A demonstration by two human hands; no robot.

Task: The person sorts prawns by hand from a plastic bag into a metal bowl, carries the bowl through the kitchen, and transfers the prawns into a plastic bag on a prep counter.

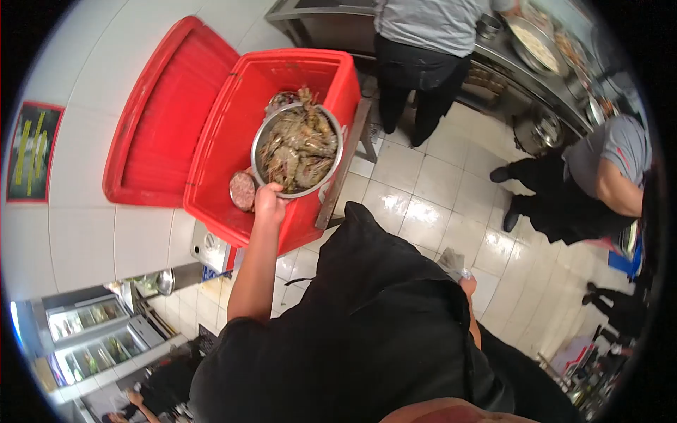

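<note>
My left hand (270, 204) grips the near rim of a round metal bowl (340, 144). Grey-brown shrimp or prawns (300, 151) fill the bowl, which is over the right part of an open red cooler box (218, 162). Inside the cooler, left of my hand, lies a round package of pinkish meat (242, 191), and more seafood shows behind the bowl. Low at my right side, over the floor, my right hand (467, 285) is closed on a crumpled pale cloth or bag (453, 264).
The cooler's red lid (166, 120) leans open against the white tiled wall. One person (423, 56) stands at a metal counter ahead, another (599, 176) at the right. A large pot (539, 132) is beside the counter. The tiled floor (402, 187) looks shiny.
</note>
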